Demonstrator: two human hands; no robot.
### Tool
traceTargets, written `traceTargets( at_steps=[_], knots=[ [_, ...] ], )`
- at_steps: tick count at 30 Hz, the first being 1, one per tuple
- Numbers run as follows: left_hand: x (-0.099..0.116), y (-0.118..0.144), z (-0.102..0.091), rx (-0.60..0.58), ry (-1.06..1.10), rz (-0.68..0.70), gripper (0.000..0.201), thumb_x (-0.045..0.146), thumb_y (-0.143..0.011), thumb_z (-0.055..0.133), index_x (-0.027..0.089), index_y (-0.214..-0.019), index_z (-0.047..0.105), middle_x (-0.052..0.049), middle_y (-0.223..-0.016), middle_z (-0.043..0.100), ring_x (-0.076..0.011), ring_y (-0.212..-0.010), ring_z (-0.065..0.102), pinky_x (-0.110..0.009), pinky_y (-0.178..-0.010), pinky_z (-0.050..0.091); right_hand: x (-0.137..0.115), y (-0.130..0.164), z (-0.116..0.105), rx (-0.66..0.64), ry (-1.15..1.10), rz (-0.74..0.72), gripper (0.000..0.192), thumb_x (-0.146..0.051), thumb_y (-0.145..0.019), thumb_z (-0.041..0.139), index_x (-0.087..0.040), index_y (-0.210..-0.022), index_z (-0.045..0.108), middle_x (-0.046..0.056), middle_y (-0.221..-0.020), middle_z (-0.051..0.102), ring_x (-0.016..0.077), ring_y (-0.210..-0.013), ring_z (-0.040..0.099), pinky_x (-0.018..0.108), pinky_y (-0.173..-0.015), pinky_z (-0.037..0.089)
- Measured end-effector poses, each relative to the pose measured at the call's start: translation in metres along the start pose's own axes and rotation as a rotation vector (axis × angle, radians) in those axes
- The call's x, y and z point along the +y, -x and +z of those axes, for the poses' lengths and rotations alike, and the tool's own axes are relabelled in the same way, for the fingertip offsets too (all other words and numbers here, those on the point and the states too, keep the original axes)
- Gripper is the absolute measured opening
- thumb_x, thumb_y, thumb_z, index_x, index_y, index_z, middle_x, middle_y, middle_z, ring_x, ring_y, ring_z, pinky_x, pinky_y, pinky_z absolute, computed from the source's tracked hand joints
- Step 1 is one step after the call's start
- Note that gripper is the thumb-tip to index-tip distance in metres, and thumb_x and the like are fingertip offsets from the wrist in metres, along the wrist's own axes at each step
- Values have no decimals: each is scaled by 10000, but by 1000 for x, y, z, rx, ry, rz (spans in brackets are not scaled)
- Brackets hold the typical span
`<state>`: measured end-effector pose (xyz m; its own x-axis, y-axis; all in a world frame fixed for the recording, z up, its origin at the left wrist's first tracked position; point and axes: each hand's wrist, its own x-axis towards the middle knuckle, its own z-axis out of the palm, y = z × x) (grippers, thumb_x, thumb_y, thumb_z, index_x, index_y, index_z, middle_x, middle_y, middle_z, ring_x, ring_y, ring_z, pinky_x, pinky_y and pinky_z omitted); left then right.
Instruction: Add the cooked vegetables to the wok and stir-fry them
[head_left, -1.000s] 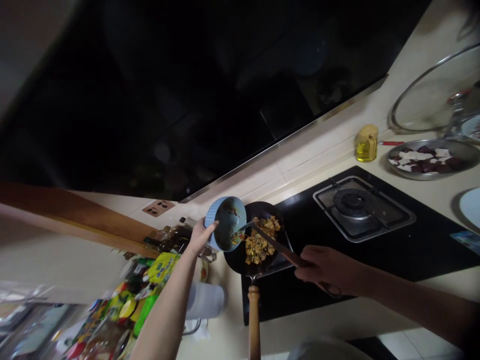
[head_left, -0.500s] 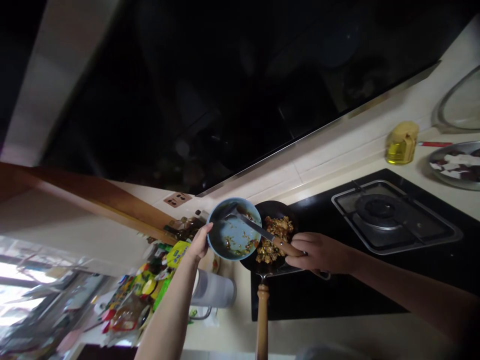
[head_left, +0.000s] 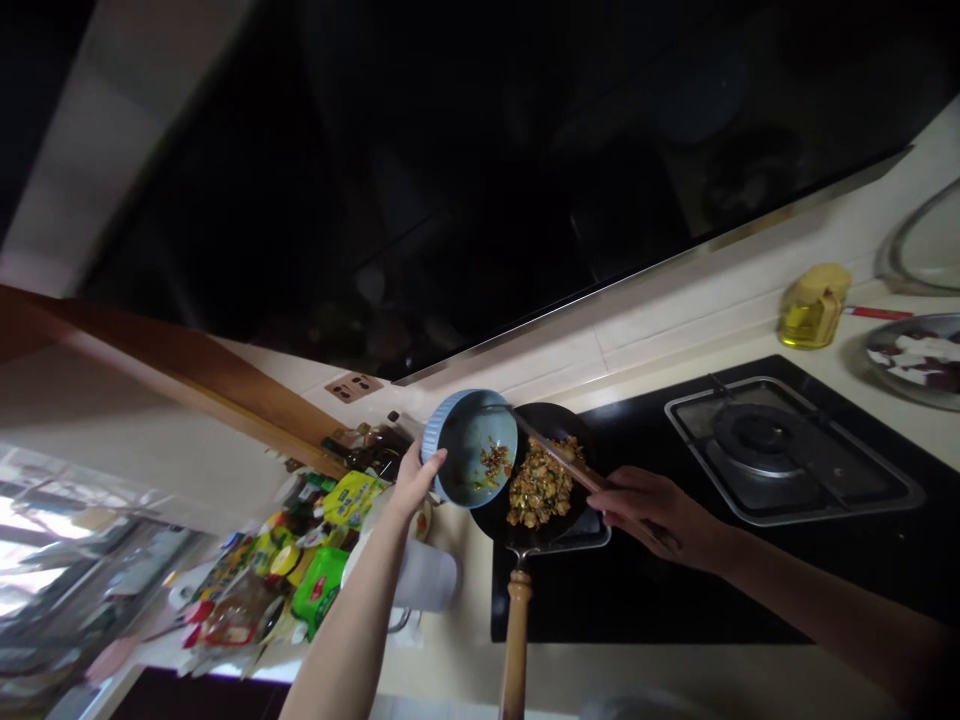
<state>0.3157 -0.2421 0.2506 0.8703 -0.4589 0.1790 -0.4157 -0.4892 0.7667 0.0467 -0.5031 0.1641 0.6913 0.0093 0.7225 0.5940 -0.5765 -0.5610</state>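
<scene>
Closest in, the wooden pan handle (head_left: 516, 640) runs up from the bottom edge to the dark frying pan (head_left: 536, 485), which sits on the left burner of the black gas hob (head_left: 675, 570) with chopped, browned food heaped in it. The left hand (head_left: 415, 482) grips the rim of a blue ribbed bowl (head_left: 470, 447), fingers wrapped behind and thumb on the edge, tipping it steeply so its mouth faces the pan; the bowl hangs at the pan's left rim with a few scraps clinging inside. The right hand (head_left: 660, 512) is closed round the wooden grip of a spatula (head_left: 559, 458), the blade reaching across the pan toward the bowl's lip. Left of the arm, a white cup (head_left: 420, 575) lies beside a jumble of yellow and green packets (head_left: 315, 560), their print too blurred to read. Further back, the free right burner (head_left: 780, 440), then a yellow oil jar (head_left: 814, 305), a metal plate (head_left: 919, 355) with dark pieces, and a wall socket (head_left: 352, 386) under the dark hood (head_left: 480, 170).
</scene>
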Motion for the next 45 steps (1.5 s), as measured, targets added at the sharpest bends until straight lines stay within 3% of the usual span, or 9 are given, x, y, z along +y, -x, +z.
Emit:
traceTargets(
  at_steps=[6,12,15,20,25,30,36,40,45],
  knots=[
    [-3,1,3,84,-107,108,498,528,-687,574,135,-992,597,-87,-903,658,-237,-833,605,-341,-777,486,22,23,26,361,-253,408,183,-297,-817,639,-227,-981,676,57,-936,715,184,-824,681,289,-747,569],
    [1,-2,11,175,-130,101,546,543,-652,569,122,-1000,582,-93,-862,661,-252,-817,610,-353,-750,489,12,37,41,372,-550,710,299,-421,-781,658,-189,-968,669,69,-853,724,173,-697,679,297,-653,592],
    [4,-2,15,188,-165,120,529,537,-636,577,129,-974,585,-94,-869,658,-260,-837,610,-365,-776,483,8,35,40,348,-619,727,292,-413,-797,645,-188,-981,669,53,-784,713,173,-695,678,300,-653,590],
    [5,-1,20,202,-196,157,522,538,-648,561,137,-982,583,-97,-882,654,-269,-857,609,-367,-774,483,20,38,45,453,-573,681,263,-389,-768,681,-204,-955,682,65,-897,718,199,-761,692,324,-711,592],
    [8,-4,23,226,-268,194,588,542,-623,577,120,-1033,564,-107,-913,628,-272,-856,595,-385,-796,471,20,44,48,359,-588,679,252,-348,-833,619,-193,-1030,651,48,-797,699,161,-672,654,282,-621,554],
    [10,-6,26,203,-286,232,592,529,-655,568,109,-1071,544,-125,-959,609,-290,-917,587,-421,-854,460,19,32,36,455,-786,792,279,-397,-822,626,-178,-994,628,4,-597,645,129,-524,580,255,-505,481],
    [8,-9,33,204,-301,259,592,517,-645,592,114,-1075,541,-131,-993,600,-300,-960,585,-433,-887,453,34,29,20,502,-1026,904,341,-441,-750,681,-186,-971,631,9,-582,648,146,-496,586,258,-448,461],
    [0,-14,34,238,-305,285,601,511,-631,604,113,-1076,540,-124,-970,603,-291,-913,593,-446,-843,472,36,39,2,522,-954,897,343,-450,-736,693,-189,-951,638,22,-608,663,158,-516,604,264,-456,475],
    [-8,-17,28,280,-325,341,614,507,-618,629,124,-1089,538,-116,-973,600,-295,-922,587,-452,-839,468,20,44,-9,495,-713,870,302,-432,-767,679,-197,-955,645,43,-685,694,169,-583,633,290,-550,522]
  ],
)
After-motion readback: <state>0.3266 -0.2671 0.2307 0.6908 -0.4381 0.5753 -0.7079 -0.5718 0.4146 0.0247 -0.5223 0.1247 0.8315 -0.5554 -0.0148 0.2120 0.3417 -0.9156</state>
